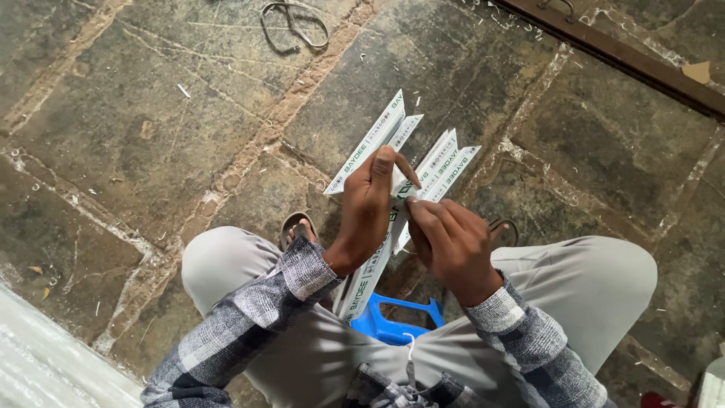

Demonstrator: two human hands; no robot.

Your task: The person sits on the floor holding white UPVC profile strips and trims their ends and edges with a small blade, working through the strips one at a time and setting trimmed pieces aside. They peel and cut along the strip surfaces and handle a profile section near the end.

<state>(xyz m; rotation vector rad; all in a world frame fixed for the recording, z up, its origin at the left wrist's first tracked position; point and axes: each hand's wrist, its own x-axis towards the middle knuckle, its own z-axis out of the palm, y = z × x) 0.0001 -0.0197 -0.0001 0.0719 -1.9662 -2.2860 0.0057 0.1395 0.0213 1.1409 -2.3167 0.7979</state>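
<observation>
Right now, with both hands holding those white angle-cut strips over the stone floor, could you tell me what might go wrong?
1. The white plastic strips with angled ends are bunched between the left hand and right hand; one could slide out onto the grey stone floor.
2. Their pointed cut ends sit close to the fingers and might nick them.
3. The low blue plastic stool might tip if the person leans further.

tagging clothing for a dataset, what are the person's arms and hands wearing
Both hands, left and right, are bare: no gloves, rings or watch in view. Both arms wear long sleeves of a grey, white and dark plaid flannel, ending at the wrists in buttonless-looking cuffs.
</observation>
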